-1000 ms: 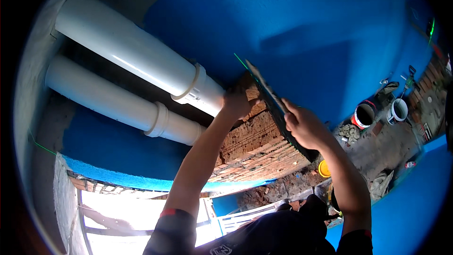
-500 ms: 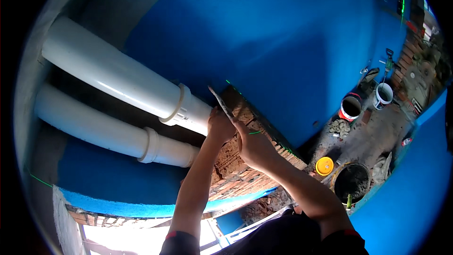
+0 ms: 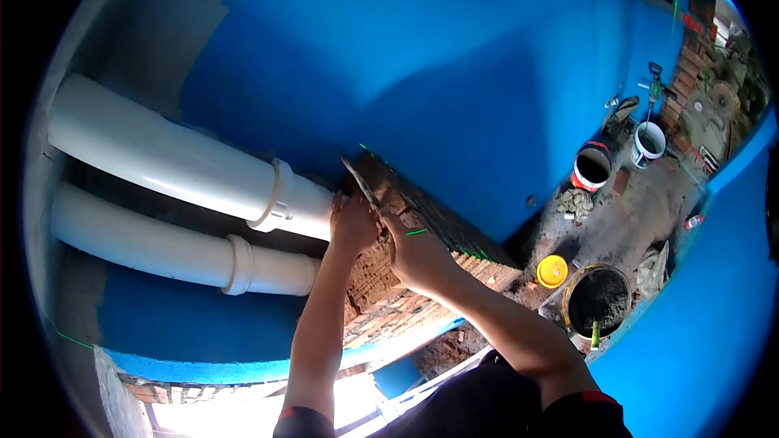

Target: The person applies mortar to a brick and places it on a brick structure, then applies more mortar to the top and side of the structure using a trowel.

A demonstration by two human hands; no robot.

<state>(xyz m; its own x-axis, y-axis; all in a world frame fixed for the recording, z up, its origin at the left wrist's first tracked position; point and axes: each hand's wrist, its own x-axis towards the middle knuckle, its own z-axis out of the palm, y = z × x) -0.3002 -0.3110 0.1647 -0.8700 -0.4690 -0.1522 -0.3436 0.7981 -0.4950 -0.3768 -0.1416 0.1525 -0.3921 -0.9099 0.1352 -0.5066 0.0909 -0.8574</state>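
Brickwork (image 3: 381,272) stands in front of me, enclosing the ends of two white plastic pipes, an upper pipe (image 3: 162,154) and a lower pipe (image 3: 146,231). My right hand (image 3: 418,259) is closed round a trowel, its handle hidden in the grip. The trowel's thin, mortar-smeared blade (image 3: 359,180) points up and left, seen nearly edge-on, just above my left hand. At the top of the bricks, beside the upper pipe's end, my left hand (image 3: 354,225) has its fingers bent. What lies under those fingers is hidden. A green laser line crosses my right hand.
Blue-coated walls (image 3: 454,57) surround the brickwork. Down to the right are a mortar bucket (image 3: 568,308), a yellow lid (image 3: 552,272), a red-and-white bucket (image 3: 591,169) and a white bucket (image 3: 648,144) with a mixer drill (image 3: 655,85). Stacked bricks (image 3: 688,73) stand farther off.
The view has shifted, so pipes, brickwork and hands appear farther left. Both hands stay at the brick top, and the trowel remains in my right hand.
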